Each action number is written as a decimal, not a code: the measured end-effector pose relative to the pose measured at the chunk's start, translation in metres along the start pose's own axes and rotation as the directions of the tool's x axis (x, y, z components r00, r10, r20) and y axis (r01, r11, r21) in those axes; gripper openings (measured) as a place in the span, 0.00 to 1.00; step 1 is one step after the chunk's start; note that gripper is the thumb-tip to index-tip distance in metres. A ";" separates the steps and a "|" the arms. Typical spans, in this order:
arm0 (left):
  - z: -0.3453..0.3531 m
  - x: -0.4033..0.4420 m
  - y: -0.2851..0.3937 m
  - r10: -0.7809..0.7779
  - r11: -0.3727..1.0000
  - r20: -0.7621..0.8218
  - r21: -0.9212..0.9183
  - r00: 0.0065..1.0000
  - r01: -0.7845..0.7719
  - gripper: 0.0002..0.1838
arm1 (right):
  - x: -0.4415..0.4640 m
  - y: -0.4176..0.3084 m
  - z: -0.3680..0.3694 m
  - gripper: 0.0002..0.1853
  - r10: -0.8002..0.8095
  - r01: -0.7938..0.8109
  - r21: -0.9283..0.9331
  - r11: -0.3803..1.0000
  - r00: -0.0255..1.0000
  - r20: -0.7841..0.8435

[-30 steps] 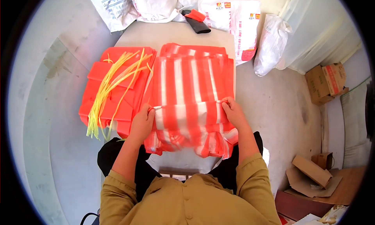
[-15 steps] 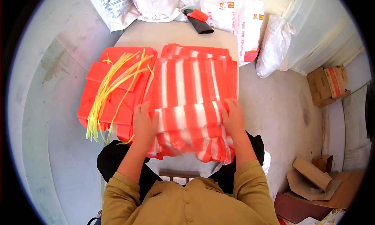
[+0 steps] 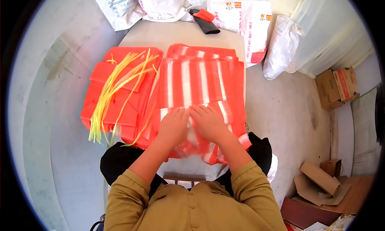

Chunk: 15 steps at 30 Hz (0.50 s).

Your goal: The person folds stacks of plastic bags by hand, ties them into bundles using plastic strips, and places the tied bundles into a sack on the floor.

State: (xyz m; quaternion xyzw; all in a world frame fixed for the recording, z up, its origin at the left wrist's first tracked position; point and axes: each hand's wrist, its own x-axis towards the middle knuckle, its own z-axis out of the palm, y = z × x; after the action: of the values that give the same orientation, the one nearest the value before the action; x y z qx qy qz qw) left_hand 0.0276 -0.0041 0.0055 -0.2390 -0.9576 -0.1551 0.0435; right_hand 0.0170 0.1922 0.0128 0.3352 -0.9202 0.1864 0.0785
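Note:
A stack of red-and-white striped plastic bags (image 3: 195,82) lies on the table in front of me, its near part folded over. My left hand (image 3: 175,124) rests palm down on the folded edge, fingers stretched out. Close beside it, almost touching, my right hand (image 3: 206,120) lies flat on the same fold with its fingers pointing away from me. Neither hand grips anything. Left of the stack sits a pile of folded red plastic bags (image 3: 96,76), with a bundle of yellow plastic strips (image 3: 116,88) laid across it. The near end of the striped bags hangs over my lap.
White printed sacks (image 3: 254,28) line the table's far side, and a black-and-red piece of plastic (image 3: 206,25) lies before them. Another white sack (image 3: 282,46) stands right of the table (image 3: 148,34). Cardboard boxes (image 3: 337,88) sit on the floor at right.
Both hands have moved inward from the sides of the striped bags to meet at the middle of the fold. The near right corner of the bags now spreads further right.

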 end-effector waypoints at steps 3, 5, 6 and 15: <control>-0.001 0.003 0.005 -0.011 0.999 0.093 0.043 0.996 0.007 0.29 | 0.002 0.001 0.024 0.24 0.043 -0.046 -0.090 0.995 0.999 -0.029; 0.003 0.002 0.002 0.015 0.995 0.081 0.093 0.997 -0.022 0.26 | -0.003 0.007 0.024 0.23 0.018 -0.021 -0.050 0.999 0.999 -0.044; 0.002 0.000 0.000 0.037 0.995 0.071 0.089 0.997 -0.044 0.25 | -0.005 0.011 0.022 0.23 0.003 -0.005 -0.030 1.000 0.999 -0.054; -0.009 -0.017 -0.025 -0.036 0.999 0.018 -0.011 0.999 0.036 0.20 | -0.059 0.067 -0.028 0.22 0.244 -0.246 -0.108 0.963 0.969 -0.027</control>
State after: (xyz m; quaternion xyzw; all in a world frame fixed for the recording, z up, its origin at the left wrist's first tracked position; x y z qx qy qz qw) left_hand 0.0310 -0.0355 0.0046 -0.2235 -0.9612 -0.1590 0.0308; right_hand 0.0196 0.2853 0.0036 0.2128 -0.9629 0.1459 0.0792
